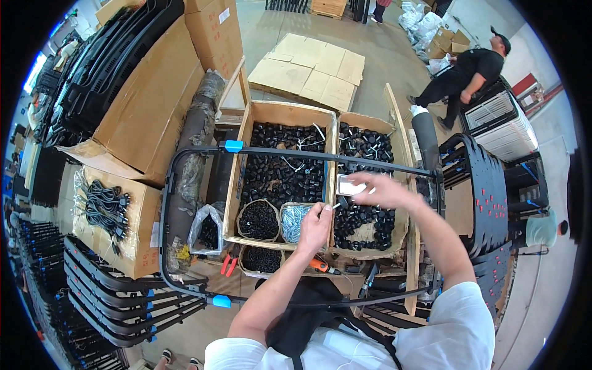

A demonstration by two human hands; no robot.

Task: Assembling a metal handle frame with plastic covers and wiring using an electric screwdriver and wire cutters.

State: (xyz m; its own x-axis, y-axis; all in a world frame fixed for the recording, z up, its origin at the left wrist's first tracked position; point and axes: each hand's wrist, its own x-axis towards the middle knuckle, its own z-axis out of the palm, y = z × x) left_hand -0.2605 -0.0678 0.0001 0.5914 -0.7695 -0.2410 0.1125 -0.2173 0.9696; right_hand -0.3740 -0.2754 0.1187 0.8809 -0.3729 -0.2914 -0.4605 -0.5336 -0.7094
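Black cables (106, 202) lie on a carton (145, 216). A black frame (277, 152) spans a wooden bin (293, 111). Beside silvery screws (293, 221), the left hand (316, 227) pinches a small pale piece (336, 206); a white box (346, 185) sits at the blurred right hand (383, 189), whose grip I cannot tell.

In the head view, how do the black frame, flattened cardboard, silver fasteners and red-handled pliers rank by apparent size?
1. Black frame, by its outline
2. Flattened cardboard
3. Silver fasteners
4. Red-handled pliers
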